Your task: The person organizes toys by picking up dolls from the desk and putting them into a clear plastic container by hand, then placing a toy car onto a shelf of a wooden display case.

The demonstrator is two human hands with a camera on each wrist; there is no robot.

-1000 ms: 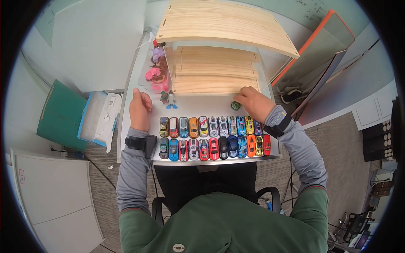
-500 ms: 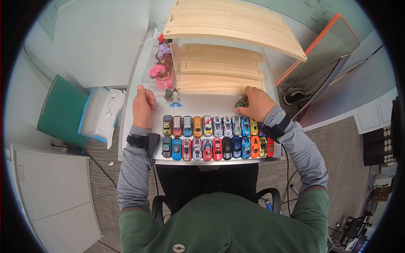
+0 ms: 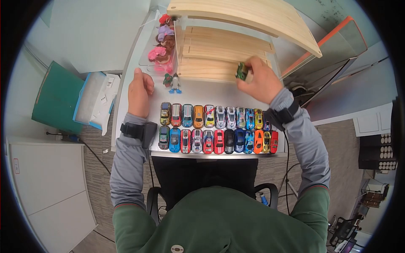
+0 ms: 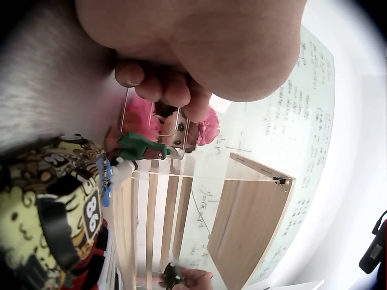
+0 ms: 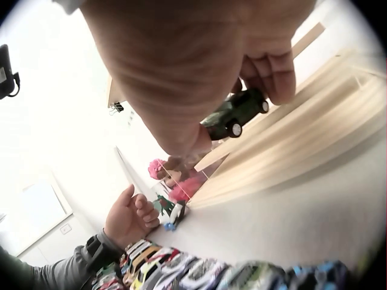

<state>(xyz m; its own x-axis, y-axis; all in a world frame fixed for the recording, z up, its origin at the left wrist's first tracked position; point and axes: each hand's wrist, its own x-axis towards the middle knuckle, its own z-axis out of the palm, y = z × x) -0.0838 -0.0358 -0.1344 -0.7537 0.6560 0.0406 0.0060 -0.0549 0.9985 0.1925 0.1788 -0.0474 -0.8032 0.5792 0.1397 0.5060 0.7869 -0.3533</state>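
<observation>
My right hand (image 3: 262, 83) pinches a dark green toy car (image 5: 237, 113) between thumb and fingers, raised in front of the lowest step of the wooden display shelf (image 3: 211, 69). White-rimmed wheels show on the car in the right wrist view. At the left side of the table my left hand (image 3: 139, 90) holds nothing, its fingers loosely bent and the thumb up. Close to it stand two small figures, one green (image 4: 140, 147) and one grey-white with blue feet (image 3: 175, 84). Two rows of colourful toy cars (image 3: 218, 141) line the table's near edge.
Behind the left hand, a clear plastic box (image 3: 148, 67) holds dolls with pink and purple parts (image 3: 157, 53). The shelf's wooden top board (image 3: 249, 19) overhangs its steps. An orange-edged panel (image 3: 356, 33) leans at the right, and a green board (image 3: 57, 99) stands at the left.
My right hand has picked the green toy car up off the table and carried it forward to the shelf. The left hand stays at the left, nearly still. The head view has shifted slightly.
</observation>
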